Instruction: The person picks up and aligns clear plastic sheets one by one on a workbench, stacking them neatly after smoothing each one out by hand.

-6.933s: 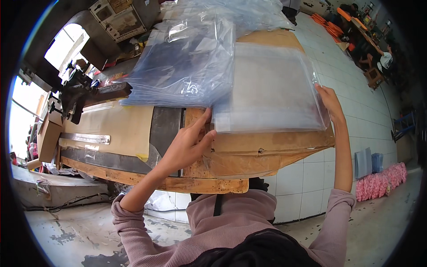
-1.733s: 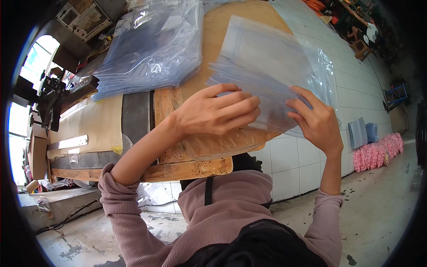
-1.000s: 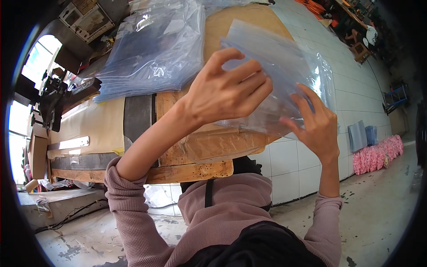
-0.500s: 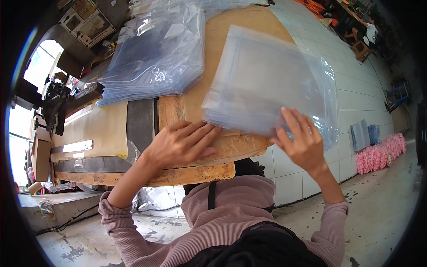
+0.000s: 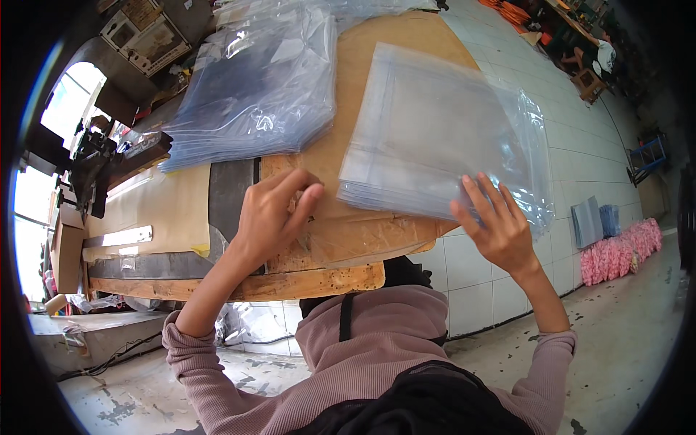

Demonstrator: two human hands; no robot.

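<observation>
A thick stack of clear plastic bags (image 5: 442,138) lies flat on the right part of a worn wooden table (image 5: 348,279). My right hand (image 5: 496,225) rests with spread fingers on the stack's near right edge and holds nothing. My left hand (image 5: 275,214) hovers just left of the stack's near left corner, with its fingers loosely curled over the bare wood and a thin clear film. It grips nothing that I can see. A second, looser pile of bluish plastic bags (image 5: 261,87) lies further back on the left.
A brown cardboard sheet (image 5: 156,206) and a dark strip (image 5: 232,188) cover the table's left part. A dark machine (image 5: 94,159) stands at the far left by a bright window. Pink bundles (image 5: 620,250) and grey-blue sheets (image 5: 591,221) lie on the floor at the right.
A bag that both hands held up a second ago now lies on the stack. My right hand has slid up onto the stack's edge, and my left hand has lifted off the table, fingers curling.
</observation>
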